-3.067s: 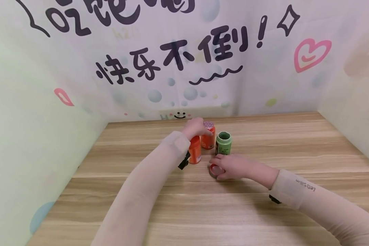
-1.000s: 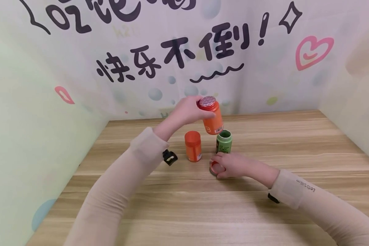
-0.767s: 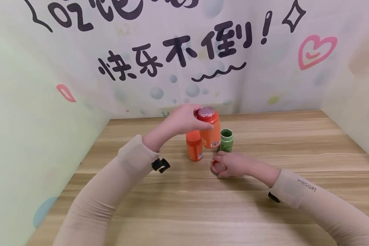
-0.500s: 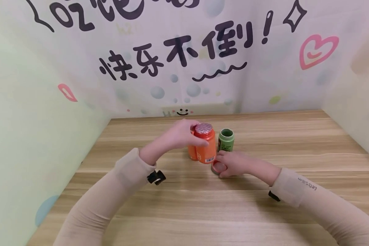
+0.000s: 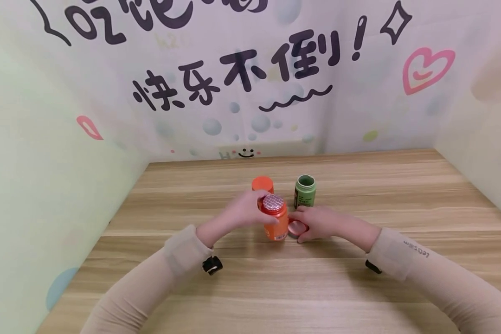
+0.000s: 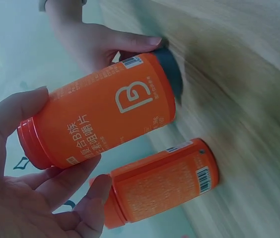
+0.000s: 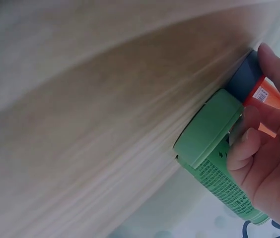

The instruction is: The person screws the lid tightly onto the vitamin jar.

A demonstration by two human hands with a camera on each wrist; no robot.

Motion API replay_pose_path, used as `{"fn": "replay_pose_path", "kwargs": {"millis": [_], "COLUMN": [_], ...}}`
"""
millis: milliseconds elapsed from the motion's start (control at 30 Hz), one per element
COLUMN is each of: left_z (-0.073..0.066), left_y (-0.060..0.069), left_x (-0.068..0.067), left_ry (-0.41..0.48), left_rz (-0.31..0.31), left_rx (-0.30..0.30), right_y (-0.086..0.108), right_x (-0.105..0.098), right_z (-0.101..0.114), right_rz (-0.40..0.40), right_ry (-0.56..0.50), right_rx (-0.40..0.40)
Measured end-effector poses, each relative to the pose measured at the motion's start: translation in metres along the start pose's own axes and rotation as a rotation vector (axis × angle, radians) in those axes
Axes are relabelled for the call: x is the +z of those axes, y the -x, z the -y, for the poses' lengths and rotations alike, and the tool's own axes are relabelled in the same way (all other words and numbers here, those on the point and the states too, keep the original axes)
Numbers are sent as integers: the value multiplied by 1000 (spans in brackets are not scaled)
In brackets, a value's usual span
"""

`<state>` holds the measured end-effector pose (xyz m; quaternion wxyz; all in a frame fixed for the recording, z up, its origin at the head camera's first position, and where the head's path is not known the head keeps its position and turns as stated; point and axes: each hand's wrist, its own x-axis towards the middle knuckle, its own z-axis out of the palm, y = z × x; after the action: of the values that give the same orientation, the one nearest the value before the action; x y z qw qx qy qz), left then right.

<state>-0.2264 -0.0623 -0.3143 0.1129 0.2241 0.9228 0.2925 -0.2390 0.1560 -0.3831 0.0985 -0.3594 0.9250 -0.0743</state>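
Note:
My left hand [image 5: 248, 211] grips an uncapped orange bottle [image 5: 277, 227] near its neck, thumb on one side and fingers on the other. A patterned seal covers its mouth. Whether its base touches the table cannot be told. Just right of it, my right hand [image 5: 321, 222] holds a round cap [image 5: 298, 228] down at the table between thumb and fingers. In the right wrist view this cap [image 7: 244, 78] looks dark below and red above. A green lid [image 7: 210, 128] lies close to the same fingers; the head view hides it.
A second orange bottle [image 5: 262, 184], capped, stands behind the left hand, partly covered. An open green bottle [image 5: 305, 194] stands behind the right hand. Lettered white cloth [image 5: 242, 125] hangs behind the wooden table [image 5: 259, 287].
My left hand has lifted the uncapped orange bottle from the back, over the other bottles, then lowered it in front, beside the round cap. My right hand has stayed in place.

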Motion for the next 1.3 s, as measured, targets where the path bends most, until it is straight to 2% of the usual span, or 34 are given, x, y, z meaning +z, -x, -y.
{"fn": "replay_pose_path", "kwargs": {"millis": [167,400,600,900,1300], "left_z": [3,5,7,6,9], "left_y": [-1,-2,-2,0,4], "left_x": [7,11,13,17,24], "left_ry": [10,-23,12,12,2], "left_rz": [14,23,45,30,18], "left_rx": [-3,-19,-22,23,8], "right_y": [-1,0,0,1,2], "right_x": [1,1,1,0,1], "right_z": [-1,-2,-2,-2,1], "right_rz": [-9,-7,-7,-10,-28], "right_ry": [-1,-6,-8,-5,11], "right_rx": [-17,-12,-15,-25,-22]}}
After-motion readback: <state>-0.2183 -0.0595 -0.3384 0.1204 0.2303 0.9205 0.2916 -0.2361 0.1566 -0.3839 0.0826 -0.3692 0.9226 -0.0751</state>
